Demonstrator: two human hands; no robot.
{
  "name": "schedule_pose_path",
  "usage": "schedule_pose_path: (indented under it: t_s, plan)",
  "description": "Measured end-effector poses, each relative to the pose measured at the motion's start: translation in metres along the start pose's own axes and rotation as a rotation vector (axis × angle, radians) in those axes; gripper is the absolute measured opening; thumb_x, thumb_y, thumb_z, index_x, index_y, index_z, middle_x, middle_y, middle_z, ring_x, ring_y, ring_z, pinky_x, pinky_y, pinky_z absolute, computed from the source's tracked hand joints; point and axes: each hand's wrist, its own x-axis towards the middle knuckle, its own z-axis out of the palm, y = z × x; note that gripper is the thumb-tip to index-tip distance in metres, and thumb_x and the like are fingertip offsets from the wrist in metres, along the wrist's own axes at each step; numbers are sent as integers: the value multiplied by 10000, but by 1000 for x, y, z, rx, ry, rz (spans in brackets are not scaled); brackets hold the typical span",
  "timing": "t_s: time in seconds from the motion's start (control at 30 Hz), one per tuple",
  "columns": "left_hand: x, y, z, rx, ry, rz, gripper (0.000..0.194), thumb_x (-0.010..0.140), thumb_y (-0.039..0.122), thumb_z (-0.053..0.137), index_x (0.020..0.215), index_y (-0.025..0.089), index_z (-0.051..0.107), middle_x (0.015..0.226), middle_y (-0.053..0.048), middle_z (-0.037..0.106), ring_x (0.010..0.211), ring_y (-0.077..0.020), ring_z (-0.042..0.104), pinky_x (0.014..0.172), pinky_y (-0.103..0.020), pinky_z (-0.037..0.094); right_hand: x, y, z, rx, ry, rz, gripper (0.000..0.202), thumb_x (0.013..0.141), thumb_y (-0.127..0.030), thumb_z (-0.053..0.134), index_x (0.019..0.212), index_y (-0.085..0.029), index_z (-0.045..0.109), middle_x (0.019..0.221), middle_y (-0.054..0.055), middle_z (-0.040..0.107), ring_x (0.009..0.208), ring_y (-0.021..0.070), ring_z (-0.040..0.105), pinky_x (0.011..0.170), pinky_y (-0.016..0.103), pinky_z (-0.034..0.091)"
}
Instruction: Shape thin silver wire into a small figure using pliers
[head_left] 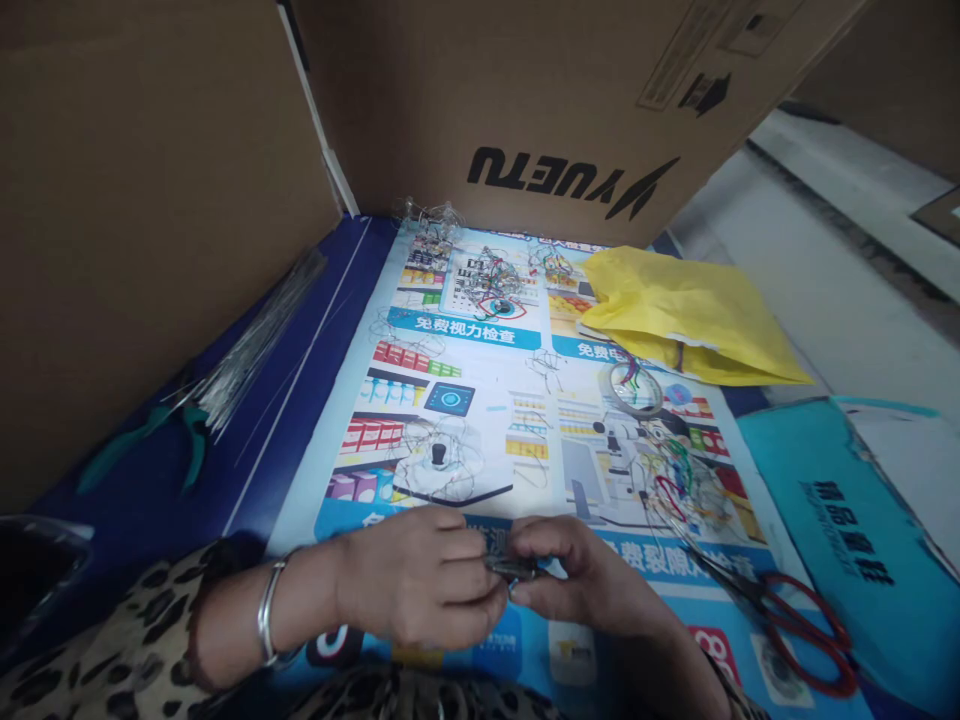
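Note:
My left hand (435,578) is closed near the bottom middle, its fingers curled round one end of a small dark metallic object (514,568). From the right, my right hand (570,575) pinches the other end of that object between thumb and finger. What the object is cannot be made out. Both hands are over a printed poster (525,500), with a silver bangle on the left wrist. Tangled thin wires (686,480) with coloured bits lie beyond my right hand, and red-handled scissors (799,630) rest to its right.
Green-handled pliers (196,450) and a bundle of straight wires (255,345) lie at the left. Cardboard boxes (480,100) stand behind. A yellow bag (690,315), a tape roll (634,388) and a teal bag (847,560) are at the right. More wire tangles (495,280) lie farther back.

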Motion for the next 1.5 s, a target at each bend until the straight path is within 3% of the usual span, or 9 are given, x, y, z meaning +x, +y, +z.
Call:
schedule_pose_path:
  t_s: [0.27,0.5,0.67,0.8,0.9,1.03,1.23,1.5]
  plan:
    - [0,0,2,-12,70,-29,22,783,177,622,771,195,628,623,16,597,563,-103,541,458,-272,377,3,-7,2,39,-58,38,137,726,-222,648,843,-185,587,734,-22,559,671,109,475,625,212,398]
    - [-4,-2,6,-51,103,-14,55,779,198,630,827,194,659,677,10,637,579,-106,559,468,-273,390,-1,3,8,-43,-8,-27,63,747,-220,624,739,-184,573,696,-15,544,649,116,484,606,221,389]
    - [-3,-3,7,-87,121,-36,56,796,200,616,835,187,654,710,-2,654,589,-111,555,484,-273,402,1,-1,8,-28,-9,12,98,744,-250,628,726,-180,561,685,-20,527,641,115,463,593,225,374]
    - [-8,-21,-11,-54,-20,-43,94,854,189,541,869,168,631,784,-21,673,668,-117,580,570,-269,442,2,-4,6,22,0,35,154,757,-315,630,743,-181,555,690,-14,510,645,115,446,601,230,369]
    - [-14,-46,-36,61,-145,-266,167,884,143,460,918,176,620,864,-35,671,789,-147,595,708,-290,459,4,-3,4,115,51,74,218,778,-365,608,708,-180,516,673,-16,478,616,103,402,576,231,343]
    - [-18,-71,-58,93,-337,-427,213,895,142,422,932,197,624,889,-36,647,863,-157,574,785,-292,421,7,-2,2,215,104,148,252,786,-389,603,698,-176,503,634,-31,421,591,90,349,547,225,304]
    - [-20,-73,-46,105,-473,-442,129,847,142,532,874,206,640,899,-35,616,835,-177,528,767,-321,348,8,1,1,246,112,172,232,792,-377,607,724,-173,521,644,-34,418,603,89,348,554,223,293]
    - [-23,-72,-35,129,-437,-413,122,852,182,556,759,182,636,814,-34,586,782,-172,503,747,-327,309,7,0,1,235,94,164,252,790,-397,604,710,-174,518,638,-35,422,601,93,352,559,228,293]
